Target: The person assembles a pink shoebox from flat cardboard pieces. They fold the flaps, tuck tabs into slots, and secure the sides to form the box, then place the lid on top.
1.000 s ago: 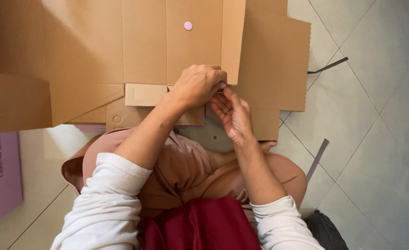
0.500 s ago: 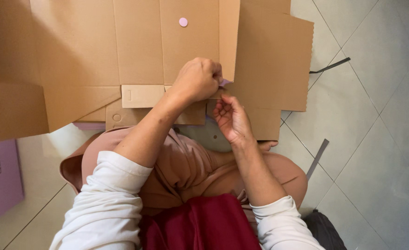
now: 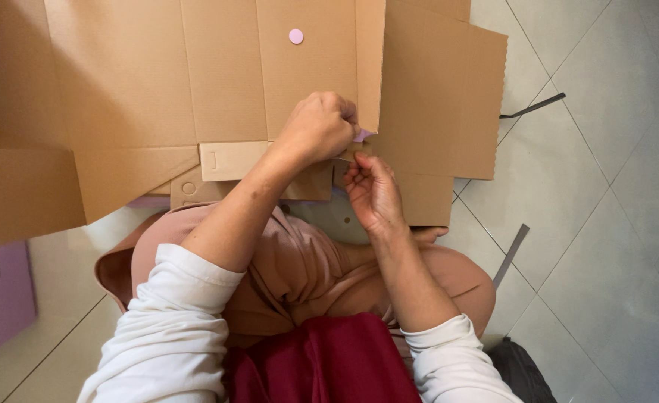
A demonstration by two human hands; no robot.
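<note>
You're wearing a white long-sleeve top, sleeves pushed up a bit so both forearms are showing, lower middle of the frame. Dusty pink pants over your knees, plus dark red fabric bunching at the bottom centre.

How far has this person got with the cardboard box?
Early stage, it seems. Done: one round pink sticker sits on the cardboard box, which lies mostly flat with one panel standing. In hand: the left hand pinches a small pink piece at the panel's edge, the right hand just below. Left: the flaps are unfolded.
</note>
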